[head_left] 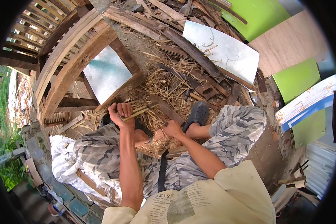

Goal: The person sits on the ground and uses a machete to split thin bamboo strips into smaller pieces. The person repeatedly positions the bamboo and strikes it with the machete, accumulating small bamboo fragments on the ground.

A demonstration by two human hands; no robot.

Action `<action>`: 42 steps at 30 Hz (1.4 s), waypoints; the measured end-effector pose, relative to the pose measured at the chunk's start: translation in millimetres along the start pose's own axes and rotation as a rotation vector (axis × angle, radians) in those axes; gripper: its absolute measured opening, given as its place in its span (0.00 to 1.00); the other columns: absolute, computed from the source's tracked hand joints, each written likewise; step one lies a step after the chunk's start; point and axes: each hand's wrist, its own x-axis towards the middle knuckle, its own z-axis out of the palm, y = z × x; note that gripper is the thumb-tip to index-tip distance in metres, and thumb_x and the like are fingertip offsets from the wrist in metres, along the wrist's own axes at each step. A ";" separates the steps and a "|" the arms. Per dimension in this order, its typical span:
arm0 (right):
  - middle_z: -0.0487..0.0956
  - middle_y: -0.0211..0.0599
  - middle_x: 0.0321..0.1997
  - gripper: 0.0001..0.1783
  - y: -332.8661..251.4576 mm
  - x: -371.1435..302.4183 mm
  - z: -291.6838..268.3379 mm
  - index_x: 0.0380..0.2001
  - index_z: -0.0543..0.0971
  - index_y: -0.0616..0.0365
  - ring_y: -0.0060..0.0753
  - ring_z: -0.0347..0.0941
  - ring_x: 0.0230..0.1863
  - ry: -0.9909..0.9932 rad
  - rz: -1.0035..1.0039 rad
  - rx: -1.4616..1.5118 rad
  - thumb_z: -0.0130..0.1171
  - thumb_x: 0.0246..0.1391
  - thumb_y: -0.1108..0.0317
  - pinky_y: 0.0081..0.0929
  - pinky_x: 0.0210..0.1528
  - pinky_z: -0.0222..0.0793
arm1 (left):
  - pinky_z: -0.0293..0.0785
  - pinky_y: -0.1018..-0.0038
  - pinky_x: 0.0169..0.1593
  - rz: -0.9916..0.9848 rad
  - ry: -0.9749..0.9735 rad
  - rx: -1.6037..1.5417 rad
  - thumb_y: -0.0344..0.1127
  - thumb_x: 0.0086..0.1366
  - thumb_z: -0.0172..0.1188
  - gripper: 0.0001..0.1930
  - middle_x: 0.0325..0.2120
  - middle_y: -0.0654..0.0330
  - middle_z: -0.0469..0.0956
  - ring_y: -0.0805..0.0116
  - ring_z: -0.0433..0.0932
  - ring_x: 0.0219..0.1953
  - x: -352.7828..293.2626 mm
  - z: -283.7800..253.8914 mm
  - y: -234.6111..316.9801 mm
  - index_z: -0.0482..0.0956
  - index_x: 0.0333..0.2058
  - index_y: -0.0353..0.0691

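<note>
A narrow, yellowish wooden strip [140, 111] lies above the shavings, in front of the seated person, and slants up to the right from the left hand [120, 115]. The left fingers are clenched around its near end, which they hide. A small dark area crosses the strip toward its far end; its nature cannot be determined. The right hand [173, 129] is near the right foot, fingers curled inward; whether they grasp an object cannot be told.

Beyond the hands lies a flat, brown, rough-surfaced plank [168, 110]. Thin, curled, straw-coloured wood shavings [156, 76] cover the ground and partly bury the scrap. A dark, perforated rubber clog [199, 112] is visible on the right foot; the left one is partly concealed by the forearm.

The person wears grey camouflage-patterned fabric trousers [239, 123] and a cream shirt [227, 194]. The shirt bears dark lettering and a block of fine print, mostly too small to read.

At upper left stands a brown, slatted timber frame [76, 67], cut off by the lens rim. At right, a white-and-blue panel [310, 100] carries orange markings, beside smooth, bright green sheets [298, 79]. Ribbed, corrugated grey metal [316, 164] is cropped below.
</note>
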 end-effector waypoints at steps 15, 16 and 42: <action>0.79 0.66 0.30 0.18 -11.9 -6.6 13.1 0.32 0.80 0.69 0.65 0.78 0.36 0.033 -0.071 -0.104 0.60 0.48 0.61 0.49 0.40 0.73 | 0.53 0.75 0.19 0.004 0.065 -0.010 0.42 0.67 0.43 0.25 0.06 0.66 0.54 0.73 0.53 0.11 -2.9 -3.9 4.2 0.57 0.08 0.49; 0.79 0.67 0.31 0.18 -17.8 -9.0 14.4 0.32 0.80 0.70 0.64 0.78 0.36 0.051 -0.157 -0.103 0.60 0.47 0.61 0.49 0.41 0.74 | 0.53 0.75 0.19 0.004 0.063 -0.008 0.42 0.66 0.43 0.25 0.06 0.66 0.54 0.73 0.53 0.11 0.4 -4.0 4.4 0.57 0.08 0.48; 0.80 0.62 0.41 0.23 89.8 51.0 25.5 0.42 0.80 0.64 0.63 0.77 0.45 0.045 0.169 -0.236 0.60 0.49 0.56 0.49 0.48 0.73 | 0.53 0.74 0.19 0.015 0.010 0.026 0.43 0.68 0.41 0.26 0.06 0.67 0.54 0.73 0.51 0.11 3.9 -3.5 4.8 0.56 0.08 0.49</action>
